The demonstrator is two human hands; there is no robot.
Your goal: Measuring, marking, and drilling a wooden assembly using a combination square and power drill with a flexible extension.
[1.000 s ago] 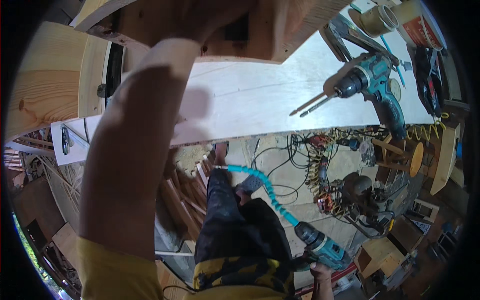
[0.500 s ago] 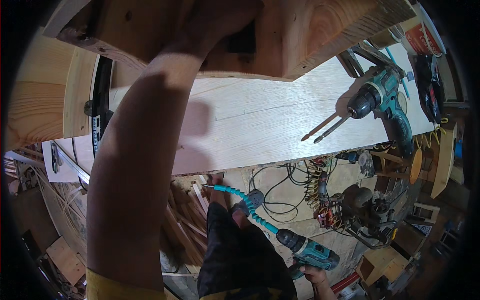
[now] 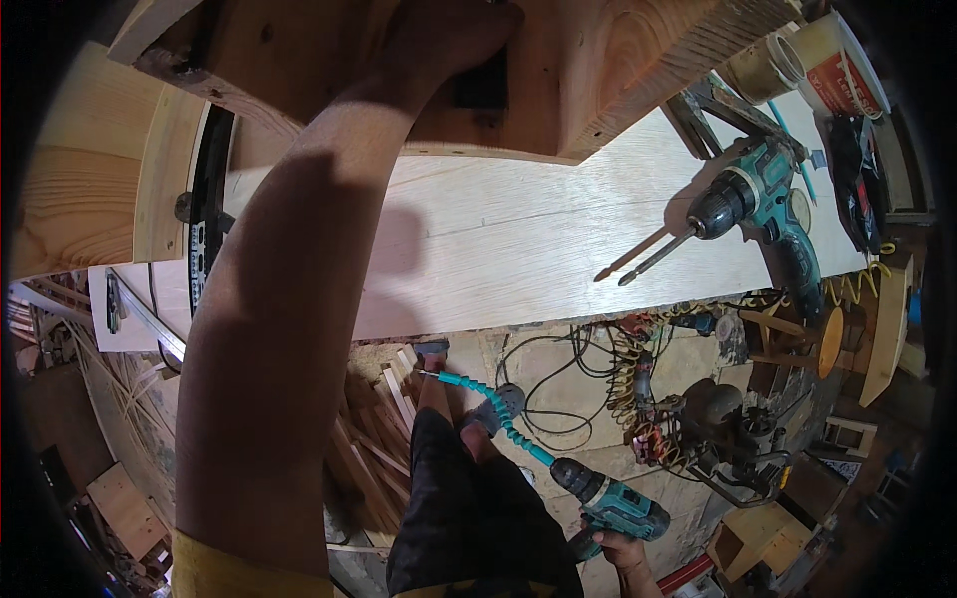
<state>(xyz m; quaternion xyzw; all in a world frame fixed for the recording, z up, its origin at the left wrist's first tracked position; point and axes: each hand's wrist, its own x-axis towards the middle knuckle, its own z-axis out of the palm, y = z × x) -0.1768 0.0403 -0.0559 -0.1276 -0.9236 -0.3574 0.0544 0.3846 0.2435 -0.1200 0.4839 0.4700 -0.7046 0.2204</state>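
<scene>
My left arm stretches up across the view, and my left hand is inside a wooden frame at the top. Shadow and the picture's edge hide most of its fingers. Beside the hand, a dark rectangular patch shows on the wood. At the lower right, my right hand is closed around the handle of a teal and black cordless drill. From its chuck a teal flexible drill extension curves up and left, with a thin metal bit at the tip, just below the bench edge.
Another cordless drill with a long bit lies on the pale plywood bench top. Tubs stand at the upper right. Wood offcuts, black cables, a coiled yellow hose and a machine occupy the floor.
The view has shifted slightly, showing more of the tubs. My left hand stays inside the wooden frame, and my right hand keeps hold of the drill, with little movement.
</scene>
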